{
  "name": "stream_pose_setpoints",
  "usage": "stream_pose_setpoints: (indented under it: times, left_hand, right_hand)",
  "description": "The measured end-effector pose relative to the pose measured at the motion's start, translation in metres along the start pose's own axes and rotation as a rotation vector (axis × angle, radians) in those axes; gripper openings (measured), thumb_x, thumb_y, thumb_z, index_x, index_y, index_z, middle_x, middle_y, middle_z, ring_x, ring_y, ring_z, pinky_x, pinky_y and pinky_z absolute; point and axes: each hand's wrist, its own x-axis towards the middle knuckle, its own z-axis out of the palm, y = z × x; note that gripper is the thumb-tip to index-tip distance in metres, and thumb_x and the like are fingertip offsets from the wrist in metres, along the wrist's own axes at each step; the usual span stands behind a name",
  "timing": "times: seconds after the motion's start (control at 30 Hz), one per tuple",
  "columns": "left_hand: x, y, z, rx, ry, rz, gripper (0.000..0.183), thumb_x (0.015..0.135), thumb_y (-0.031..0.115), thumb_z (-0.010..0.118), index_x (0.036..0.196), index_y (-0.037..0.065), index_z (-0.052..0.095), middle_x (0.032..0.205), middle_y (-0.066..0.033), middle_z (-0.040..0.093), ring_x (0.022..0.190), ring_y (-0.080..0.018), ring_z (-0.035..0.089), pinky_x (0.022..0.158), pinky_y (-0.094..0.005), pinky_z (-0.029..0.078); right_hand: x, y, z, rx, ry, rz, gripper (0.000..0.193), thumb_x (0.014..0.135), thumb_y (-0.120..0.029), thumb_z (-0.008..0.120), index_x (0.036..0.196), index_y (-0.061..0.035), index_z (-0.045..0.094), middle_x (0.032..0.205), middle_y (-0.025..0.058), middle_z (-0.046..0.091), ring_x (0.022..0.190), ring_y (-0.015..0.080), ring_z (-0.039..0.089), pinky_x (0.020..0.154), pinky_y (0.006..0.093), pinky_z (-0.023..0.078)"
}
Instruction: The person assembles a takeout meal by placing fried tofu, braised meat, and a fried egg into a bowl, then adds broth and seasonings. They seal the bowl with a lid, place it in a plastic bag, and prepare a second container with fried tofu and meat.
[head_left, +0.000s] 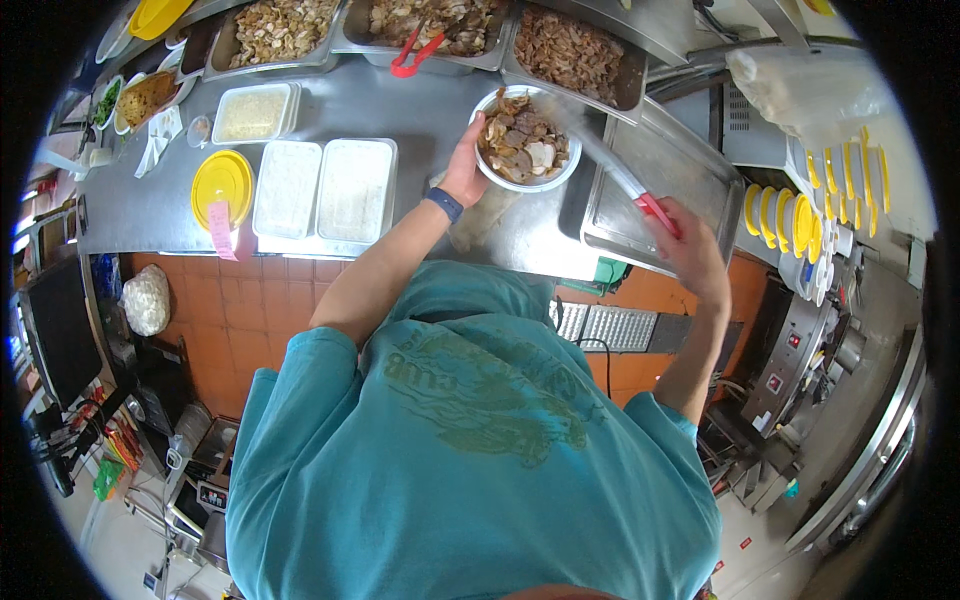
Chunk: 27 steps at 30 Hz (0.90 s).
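Note:
My left hand (466, 165) grips the left side of a round white bowl (483, 172), thumb at the rim. The bowl is filled with browned sliced meat (522, 140), with a few pale slices on top. My right hand (690, 245) is closed round the red handle of metal tongs (622, 178). The tongs slant up and left toward the bowl's right rim, and their far end is smeared by motion. Just beyond the bowl stands a steel pan of shredded meat (565, 55).
Two lidded rectangular tubs (357, 190) and a tub of white grains (255, 113) stand on the steel counter (420, 120). Left of them is a yellow-lidded container (220, 185). Red-handled tongs (410, 55) rest in the middle food pan. A steel tray (665, 165) lies at right, near stacked yellow-rimmed lids (785, 222).

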Motion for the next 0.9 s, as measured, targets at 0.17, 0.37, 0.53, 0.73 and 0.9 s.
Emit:
stream_pose_setpoints:
  times: [0.17, 0.37, 0.53, 0.73, 0.9]
  left_hand:
    - [-0.013, 0.001, -0.007, 0.030, -0.024, -0.024, 0.063, 0.101, 0.053, 0.045, 0.145, 0.009, 0.043, 0.146, -0.0089, 0.050, 0.132, -0.0243, 0.049, 0.113, -0.0414, 0.037]
    - [-0.029, 0.002, -0.019, 0.054, -0.060, -0.072, 0.064, 0.099, 0.056, 0.048, 0.144, 0.010, 0.044, 0.145, -0.0078, 0.051, 0.131, -0.0229, 0.049, 0.112, -0.0409, 0.038]
    - [-0.064, 0.012, -0.024, 0.070, -0.003, -0.033, 0.061, 0.100, 0.053, 0.049, 0.143, 0.010, 0.045, 0.141, -0.0074, 0.053, 0.129, -0.0218, 0.051, 0.110, -0.0400, 0.040]
    - [-0.122, 0.034, -0.033, -0.072, 0.003, 0.023, 0.055, 0.104, 0.046, 0.043, 0.142, 0.007, 0.046, 0.140, -0.0093, 0.055, 0.128, -0.0208, 0.053, 0.110, -0.0378, 0.042]
    - [-0.222, 0.049, -0.070, -0.198, 0.104, 0.103, 0.068, 0.099, 0.056, 0.047, 0.146, 0.006, 0.041, 0.144, -0.0163, 0.050, 0.128, -0.0288, 0.054, 0.110, -0.0452, 0.043]
  right_hand:
    - [-0.032, -0.005, 0.005, -0.031, 0.127, 0.016, 0.025, 0.095, -0.026, 0.064, 0.106, -0.0042, 0.065, 0.070, 0.0166, 0.059, 0.060, 0.0279, 0.056, 0.061, 0.0373, 0.044]
    - [-0.030, -0.033, 0.029, -0.225, 0.082, -0.207, 0.027, 0.095, -0.029, 0.063, 0.110, -0.0073, 0.063, 0.072, 0.0196, 0.064, 0.066, 0.0379, 0.065, 0.060, 0.0431, 0.047]
    - [-0.049, -0.039, 0.022, -0.235, 0.128, -0.149, 0.030, 0.094, -0.032, 0.065, 0.113, -0.0084, 0.063, 0.075, 0.0201, 0.066, 0.067, 0.0396, 0.065, 0.061, 0.0437, 0.049]
    - [0.043, 0.015, 0.037, -0.130, 0.225, 0.001, 0.033, 0.096, -0.029, 0.062, 0.119, -0.0054, 0.060, 0.091, 0.0195, 0.068, 0.083, 0.0315, 0.068, 0.075, 0.0386, 0.050]
    - [0.192, 0.019, 0.118, 0.656, 0.308, -0.177, 0.040, 0.096, -0.024, 0.061, 0.129, -0.0012, 0.054, 0.116, 0.0151, 0.066, 0.097, 0.0253, 0.065, 0.088, 0.0366, 0.052]
